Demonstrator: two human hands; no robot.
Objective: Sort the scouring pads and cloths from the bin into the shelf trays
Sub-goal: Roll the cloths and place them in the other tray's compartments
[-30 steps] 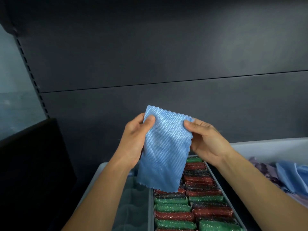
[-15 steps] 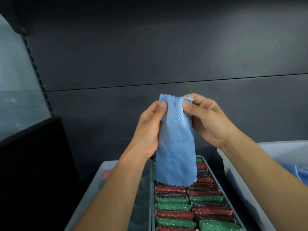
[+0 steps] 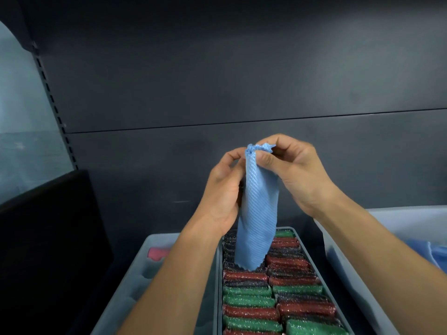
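Dim overall, light from above, wide-angle edge bending, soft corners

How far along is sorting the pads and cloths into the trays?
Done: the right tray is packed with red, green and dark scouring pads. In hand: the left hand and right hand pinch a blue cloth by its top above that tray. Left: placing it; the left tray looks sparsely filled, and more blue fabric lies in the bin.

back panel (image 3: 242, 68): dark grey, matte, fills the view from 9 to 3 o'clock
seam (image 3: 169, 126): thin horizontal line across the panel, mid-height
slotted upright (image 3: 55, 110): dark strip at 10 o'clock, leaning along the panel's left edge
pale surface (image 3: 21, 117): bluish-grey, at 9 o'clock, beyond the upright
black block (image 3: 48, 238): flat-topped, at 8 o'clock
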